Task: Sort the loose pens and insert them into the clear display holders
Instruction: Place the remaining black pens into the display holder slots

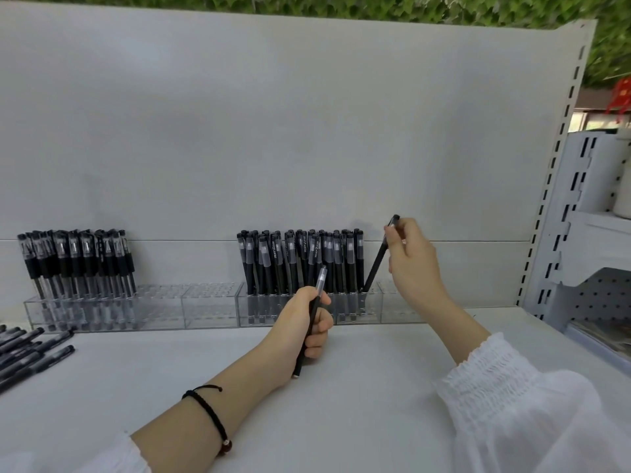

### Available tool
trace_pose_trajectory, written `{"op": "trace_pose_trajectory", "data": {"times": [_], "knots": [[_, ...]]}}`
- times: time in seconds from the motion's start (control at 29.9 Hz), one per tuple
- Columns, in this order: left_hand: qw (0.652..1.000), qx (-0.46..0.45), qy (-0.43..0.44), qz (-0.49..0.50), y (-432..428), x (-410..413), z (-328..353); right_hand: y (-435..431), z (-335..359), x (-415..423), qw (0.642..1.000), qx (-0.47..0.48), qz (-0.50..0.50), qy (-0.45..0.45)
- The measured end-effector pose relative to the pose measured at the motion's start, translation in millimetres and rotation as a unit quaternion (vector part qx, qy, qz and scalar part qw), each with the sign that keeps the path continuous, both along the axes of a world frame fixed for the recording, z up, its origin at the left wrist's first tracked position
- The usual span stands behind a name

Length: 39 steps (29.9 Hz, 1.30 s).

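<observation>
Clear plastic holders stand end to end in a row along the back of the white shelf. I cannot tell exactly how many sections the row has. The leftmost one is packed with a left bunch of pens, black with clear barrels and standing upright. The stretch just beside it has only bare holes. Further right, a middle bunch of pens, dark with frosted caps, fills another section. Both bunches are too dense for me to count.

My hands are apart, one pen in each. My left hand is curled round a clear-capped pen, held cap up over the shelf in front of the middle bunch. My right hand pinches the top of a tilted pen. Its lower tip sits at the holder just right of the middle bunch, and it leans away to the right.

Loose pens lie on the shelf at the far left, at least six, cut off by the edge. Behind everything is a plain white back panel with a slotted upright on the right. Green leaves show above, and a white pegboard is at the right edge. A black cord bracelet is on my left wrist and a white sleeve on my right arm.
</observation>
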State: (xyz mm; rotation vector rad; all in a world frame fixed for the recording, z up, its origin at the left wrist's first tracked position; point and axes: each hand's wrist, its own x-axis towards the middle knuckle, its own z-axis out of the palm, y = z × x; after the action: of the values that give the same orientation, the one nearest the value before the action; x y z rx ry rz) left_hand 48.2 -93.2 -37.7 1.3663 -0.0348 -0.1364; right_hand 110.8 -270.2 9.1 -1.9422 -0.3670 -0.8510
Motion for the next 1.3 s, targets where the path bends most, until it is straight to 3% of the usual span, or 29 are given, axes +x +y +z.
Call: {"op": "trace_pose_trajectory", "data": {"times": [0.2,0.3,0.4,0.47,0.57,0.7,0.87,1.0,1.1,1.17,1.27,1.3], "knots": [[0.999,0.038,-0.014,0.014,-2.5,-0.6,0.3,1.4,-4.2,0.8,0.99,-0.111,0.055,0.071],[0.998,0.052,-0.038,0.02,-4.0,-1.7,-1.1,-1.6,-2.3,1.1,0.991,-0.102,0.033,0.085],[0.997,0.055,-0.05,0.025,-3.6,-2.2,-1.1,-2.9,-2.7,-2.5,0.988,-0.129,-0.055,0.058],[0.996,0.055,-0.06,0.03,-2.7,-2.2,-0.7,-0.5,-1.6,-6.7,0.995,-0.064,-0.067,0.024],[0.994,0.066,-0.087,0.031,-1.4,-3.3,-0.4,7.2,3.7,-14.6,1.0,0.006,0.016,0.001],[0.983,0.118,-0.141,0.027,-4.1,-7.1,-2.4,25.0,1.9,-28.1,0.976,-0.073,0.188,0.079],[0.968,0.168,-0.183,0.032,-4.6,-7.8,-2.8,27.8,2.5,-27.7,0.96,0.005,0.224,0.166],[0.926,0.265,-0.269,0.025,-4.7,-9.7,-6.5,25.1,5.5,-30.6,0.938,0.022,0.259,0.23],[0.887,0.356,-0.291,0.038,-1.7,-11.0,-7.1,20.8,15.5,-28.6,0.93,0.147,0.266,0.207],[0.826,0.467,-0.312,0.05,0.2,-11.4,-7.1,13.8,22.8,-26.0,0.939,0.228,0.21,0.147],[0.69,0.621,-0.359,0.093,-0.8,-12.1,-6.7,1.0,23.4,-19.2,0.971,0.226,0.077,0.026],[0.66,0.646,-0.37,0.104,-1.3,-11.9,-7.2,-2.6,22.0,-17.3,0.975,0.22,0.043,-0.003]]}}
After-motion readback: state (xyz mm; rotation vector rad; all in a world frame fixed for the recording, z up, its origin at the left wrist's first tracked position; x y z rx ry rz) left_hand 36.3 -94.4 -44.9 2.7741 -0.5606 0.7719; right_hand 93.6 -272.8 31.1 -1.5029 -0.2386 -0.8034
